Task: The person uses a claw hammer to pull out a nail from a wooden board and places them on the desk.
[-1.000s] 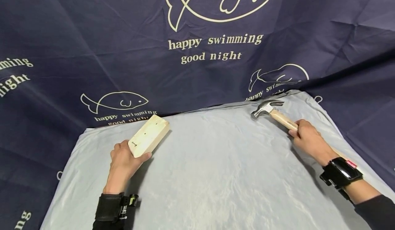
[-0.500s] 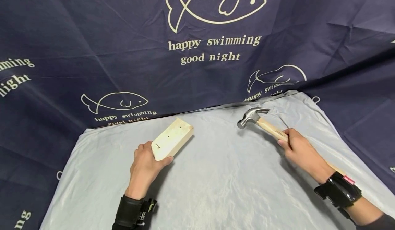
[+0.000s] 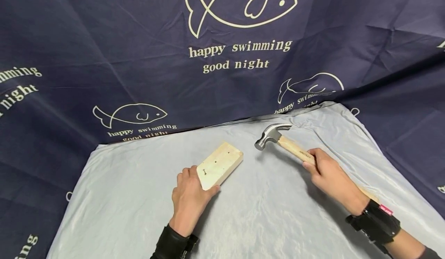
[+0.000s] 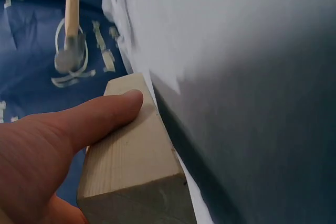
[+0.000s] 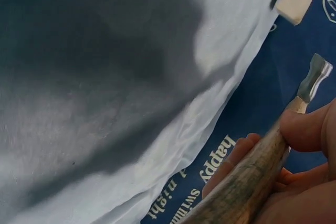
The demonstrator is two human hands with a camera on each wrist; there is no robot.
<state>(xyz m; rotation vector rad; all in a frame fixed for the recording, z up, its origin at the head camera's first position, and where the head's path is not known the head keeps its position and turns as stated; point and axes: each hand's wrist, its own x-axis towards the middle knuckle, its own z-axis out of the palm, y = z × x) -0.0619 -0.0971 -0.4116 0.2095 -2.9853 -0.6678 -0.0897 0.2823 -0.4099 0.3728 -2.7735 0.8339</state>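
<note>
My left hand grips the near end of the wood block, thumb along one side, fingers curled round the other. The block lies flat on the grey sheet, mid-table, its far end angled toward the back edge. A nail lies on its top face near my fingers. My right hand wraps the hammer by its wooden handle; the head hangs just right of the block's far end, apart from it. Bare sheet lies open between my hands and along the near edge. The navy fish cloth rises behind the back edge.
</note>
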